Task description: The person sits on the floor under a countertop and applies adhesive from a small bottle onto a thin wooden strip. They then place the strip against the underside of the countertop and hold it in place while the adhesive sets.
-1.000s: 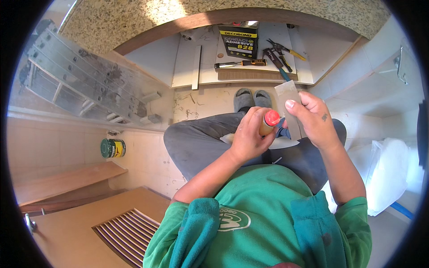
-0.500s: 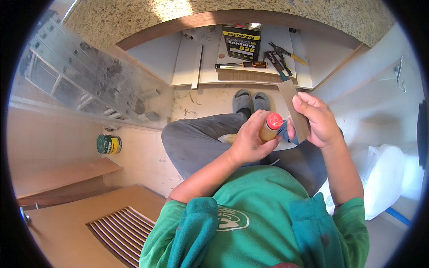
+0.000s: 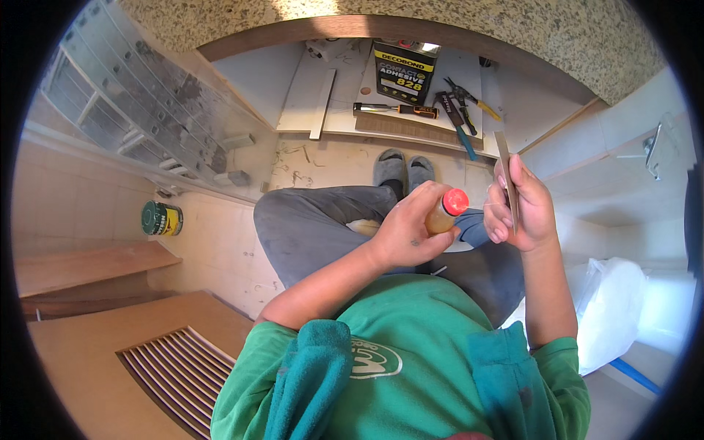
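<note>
My left hand [image 3: 411,229] is wrapped round a small bottle [image 3: 440,220] of amber liquid with a red cap [image 3: 455,201], held tilted over my lap. To its right, my right hand [image 3: 529,205] grips a thin brown wood strip [image 3: 508,180], turned nearly edge-on. Bottle and strip are apart. In the open cabinet ahead lie a chisel [image 3: 396,110] with a black and orange handle, a hammer [image 3: 456,126] and yellow-handled pliers [image 3: 473,99]. A black and yellow adhesive can [image 3: 403,72] stands behind them.
A brown board [image 3: 411,130] and a pale strip [image 3: 323,104] lie on the cabinet floor. The speckled countertop [image 3: 477,26] overhangs it. A ladder [image 3: 125,95] and green can [image 3: 162,218] are at left, a louvred panel [image 3: 183,374] lower left, a white plastic bag [image 3: 616,312] right.
My right hand has moved slightly right and turned the wood strip from its broad face to nearly edge-on, away from the bottle. A fine strand at the cap is no longer visible.
</note>
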Available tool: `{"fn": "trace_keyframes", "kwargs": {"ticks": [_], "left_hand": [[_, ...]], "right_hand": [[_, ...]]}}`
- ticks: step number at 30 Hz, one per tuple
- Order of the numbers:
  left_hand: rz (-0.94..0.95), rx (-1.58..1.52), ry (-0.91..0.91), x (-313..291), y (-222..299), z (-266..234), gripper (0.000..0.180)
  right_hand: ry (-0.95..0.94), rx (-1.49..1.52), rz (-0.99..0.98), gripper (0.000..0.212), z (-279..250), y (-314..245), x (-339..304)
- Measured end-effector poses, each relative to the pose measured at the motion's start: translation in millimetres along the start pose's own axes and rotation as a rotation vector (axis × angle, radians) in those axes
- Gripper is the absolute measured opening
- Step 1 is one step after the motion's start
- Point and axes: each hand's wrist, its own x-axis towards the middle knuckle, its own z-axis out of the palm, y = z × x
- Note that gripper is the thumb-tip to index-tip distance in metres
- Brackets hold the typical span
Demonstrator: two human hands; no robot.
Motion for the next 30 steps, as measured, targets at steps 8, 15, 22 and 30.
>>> {"fn": "trace_keyframes", "kwargs": {"ticks": [8, 15, 22, 30], "left_hand": [[-0.020, -0.011, -0.041, 1.7, 3.5, -5.1, 0.049], [0.000, -0.034, -0.140, 6.5, 7.6, -6.3, 0.051], [-0.001, -0.023, -0.148, 5.4, 1.5, -4.5, 0.052], [0.028, -0.072, -0.078, 6.9, 1.2, -9.8, 0.050]], "right_hand": [[0.147, -0.381, -0.014, 0.044, 40.2, -17.9, -0.6], [0.152, -0.741, -0.225, 0.048, 49.7, -39.3, 9.2], [-0.266, -0.623, -0.470, 0.057, 66.4, -113.2, 4.7], [0.082, -0.753, -0.044, 0.044, 40.8, -45.4, -3.2]]}}
